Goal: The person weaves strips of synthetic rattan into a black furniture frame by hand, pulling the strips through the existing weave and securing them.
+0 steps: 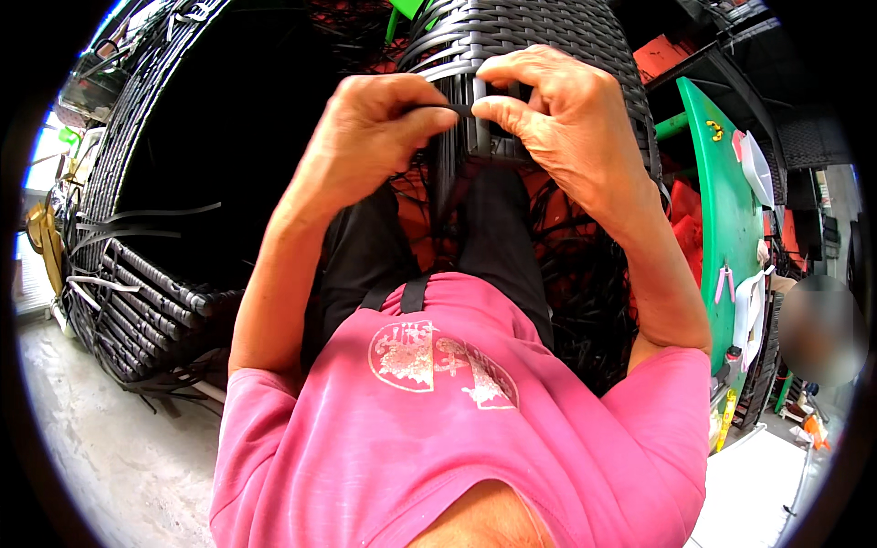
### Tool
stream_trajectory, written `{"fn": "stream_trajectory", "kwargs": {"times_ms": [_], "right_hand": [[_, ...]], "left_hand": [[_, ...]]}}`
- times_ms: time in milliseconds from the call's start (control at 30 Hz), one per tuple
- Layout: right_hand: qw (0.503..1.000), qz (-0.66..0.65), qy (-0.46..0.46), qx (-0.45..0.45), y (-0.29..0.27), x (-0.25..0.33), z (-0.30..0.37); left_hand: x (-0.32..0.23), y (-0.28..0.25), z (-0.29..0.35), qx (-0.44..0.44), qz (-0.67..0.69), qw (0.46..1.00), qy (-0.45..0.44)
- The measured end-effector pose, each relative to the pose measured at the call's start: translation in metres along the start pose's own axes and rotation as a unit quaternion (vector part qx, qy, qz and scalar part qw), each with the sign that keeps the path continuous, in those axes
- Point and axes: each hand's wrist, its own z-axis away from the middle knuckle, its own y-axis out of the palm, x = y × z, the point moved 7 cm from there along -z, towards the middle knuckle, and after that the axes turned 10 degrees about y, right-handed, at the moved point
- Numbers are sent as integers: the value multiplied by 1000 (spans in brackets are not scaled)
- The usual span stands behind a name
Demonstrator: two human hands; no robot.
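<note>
My left hand [379, 119] pinches a dark flat wicker strip [463, 110] between thumb and bent fingers. The strip runs across to the thumb tip of my right hand [571, 114], whose forefinger curls over the corner of a woven piece just above. Dark grey weave [548, 32] covers the top of this piece. At its near end a bare grey frame bar [481, 132] shows between my hands. Loose strip ends [443, 68] stick out at the left of that corner. My right hand's other fingertips are partly hidden behind the frame.
A large dark woven piece [151, 119] stands at my left, with loose strips [151, 219] poking out. Tangled strips [585, 274] lie around my legs. At the right is a green board [722, 201] with pink snips [724, 285]. A blurred person [822, 333] is farther right.
</note>
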Motion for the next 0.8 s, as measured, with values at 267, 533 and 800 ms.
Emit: {"fn": "stream_trajectory", "kwargs": {"times_ms": [267,533,800], "right_hand": [[955,112,181,-204,-90,-57,68],[931,-28,301,-206,-77,-100,126],[904,-266,295,-157,-55,-122,141]], "left_hand": [[90,-209,109,-533,-543,645,-69],[-30,12,16,-130,-379,873,279],[-18,1,7,-120,-483,816,293]]}}
